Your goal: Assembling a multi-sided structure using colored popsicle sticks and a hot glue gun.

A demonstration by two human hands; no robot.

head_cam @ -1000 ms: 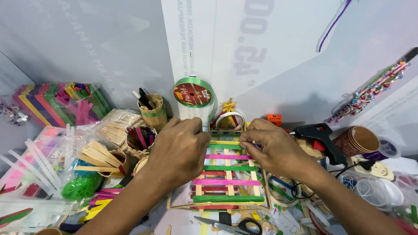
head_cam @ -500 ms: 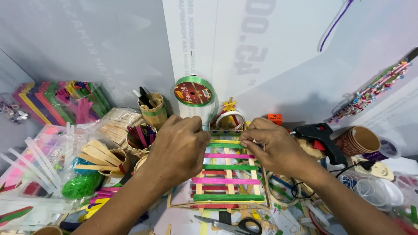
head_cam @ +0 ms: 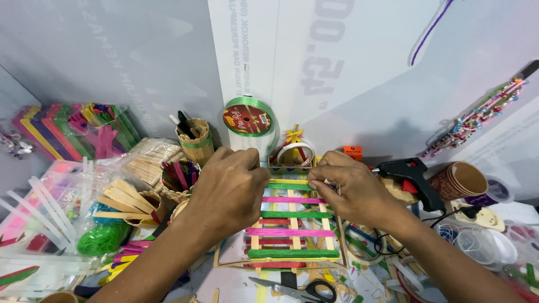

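A flat grid of coloured craft sticks [head_cam: 292, 224], green, pink and red slats across plain wooden rails, lies on the cluttered table in front of me. My left hand [head_cam: 230, 191] rests over its far left corner, fingers curled onto the top green slat [head_cam: 289, 185]. My right hand [head_cam: 353, 188] pinches the right end of that same slat between thumb and fingers. Both forearms reach in from the bottom edge.
A green ribbon spool [head_cam: 247, 119] leans on the back wall. A stick cup with pens [head_cam: 193, 140], baskets of sticks [head_cam: 179, 177], a black glue gun [head_cam: 410, 174], stacked paper cups [head_cam: 460, 179], scissors [head_cam: 306, 290] and glue sticks [head_cam: 42, 205] crowd around.
Almost nothing has moved. Both hands stay on the top green slat, with only slight finger shifts.
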